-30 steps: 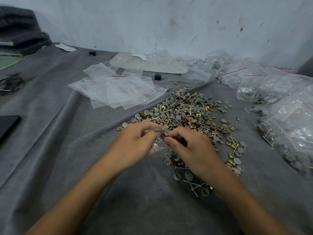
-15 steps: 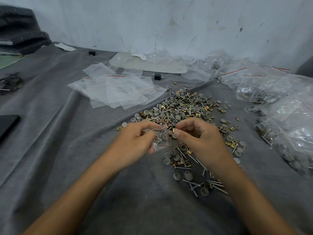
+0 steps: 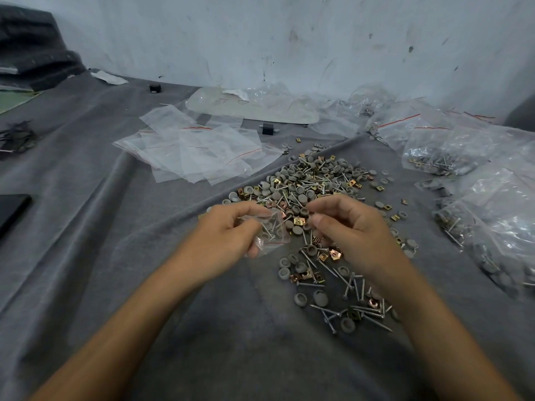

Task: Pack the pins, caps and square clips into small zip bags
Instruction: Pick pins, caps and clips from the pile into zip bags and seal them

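My left hand [image 3: 228, 233] holds a small clear zip bag [image 3: 270, 231] with a few pins and a grey cap inside. My right hand [image 3: 347, 227] hovers just right of the bag, over the pile, with fingers curled and thumb and forefinger near each other; whether it pinches a part I cannot tell. A big heap of grey caps, metal pins and gold square clips [image 3: 312, 180] lies on the grey cloth [image 3: 115, 256] behind both hands. More loose pins and caps [image 3: 341, 296] are scattered under my right wrist.
A stack of flat unfilled zip bags [image 3: 199, 151] lies at the back left. Filled bags [image 3: 474, 175] pile up along the right side. A small black block [image 3: 267, 130] sits behind the heap, a dark flat object [image 3: 11, 211] at the left edge.
My right hand has drawn away from the bag mouth, up and to the right over the pile. The left hand keeps the bag in about the same place.
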